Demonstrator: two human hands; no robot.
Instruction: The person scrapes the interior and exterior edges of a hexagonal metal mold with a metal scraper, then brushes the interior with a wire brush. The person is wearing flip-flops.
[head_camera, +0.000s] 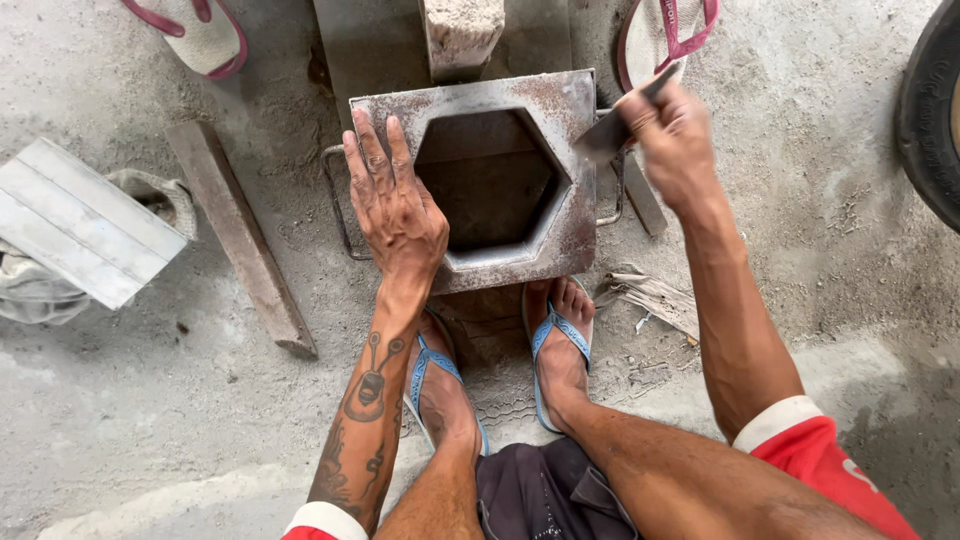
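Note:
A rusty square steel mould (560, 110) with a hexagonal opening sits on the cement floor in front of my feet. My left hand (395, 200) lies flat on its left side, fingers spread, pressing on the rim. My right hand (672, 135) is raised over the mould's right edge, shut on a small flat metal trowel (608, 135) whose blade points down toward the rim. The hexagonal cavity looks dark and hollow. Wire handles stick out on both sides of the mould.
A wooden plank (240, 235) lies left of the mould, a metal-topped board (85, 220) over a sack farther left. A concrete block (462, 30) stands behind the mould. Pink sandals (205, 35) lie at top, a tyre (930, 110) at right, paper scraps (655, 298) near my right foot.

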